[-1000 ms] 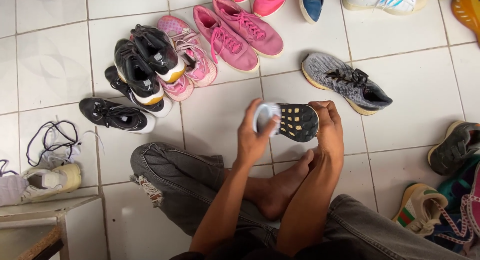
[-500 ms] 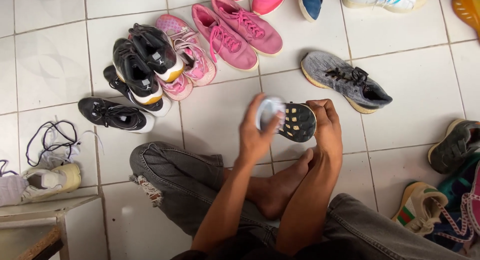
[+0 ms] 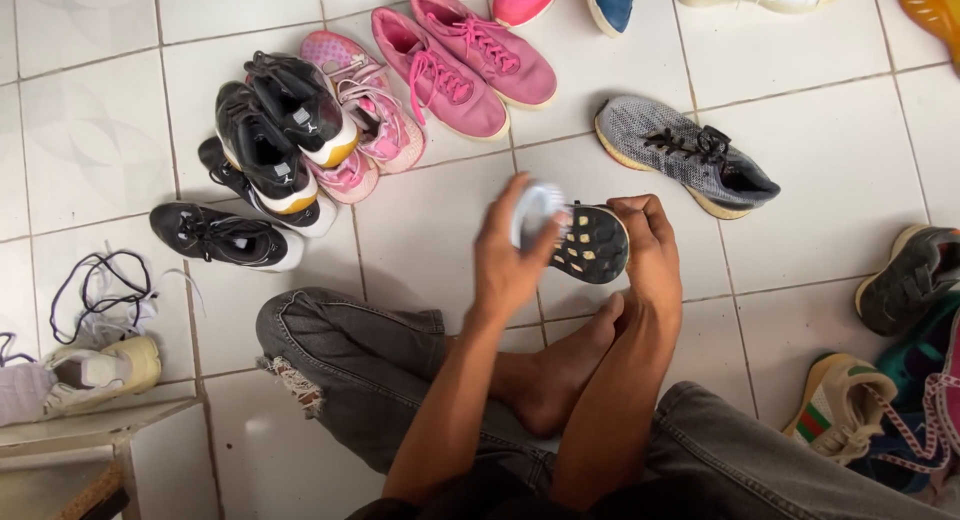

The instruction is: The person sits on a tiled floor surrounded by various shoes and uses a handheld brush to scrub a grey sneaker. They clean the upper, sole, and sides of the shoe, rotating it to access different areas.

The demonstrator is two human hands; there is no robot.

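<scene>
Seated person working on a black shoe sole over white tiles.

The right hand (image 3: 650,250) curls its fingers around the upturned black shoe (image 3: 592,244); the left hand (image 3: 512,255) grips what looks like a white brush (image 3: 537,205), blurred, against its near-left end, a grey sneaker (image 3: 685,155) beyond.

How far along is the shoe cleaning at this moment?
In hand: the right hand holds a dark shoe sole-up while the left hand works a white brush against it. Nothing shows which shoes are already cleaned. The grey sneaker, pink pair and black shoes lie untouched on the tiles.
</scene>
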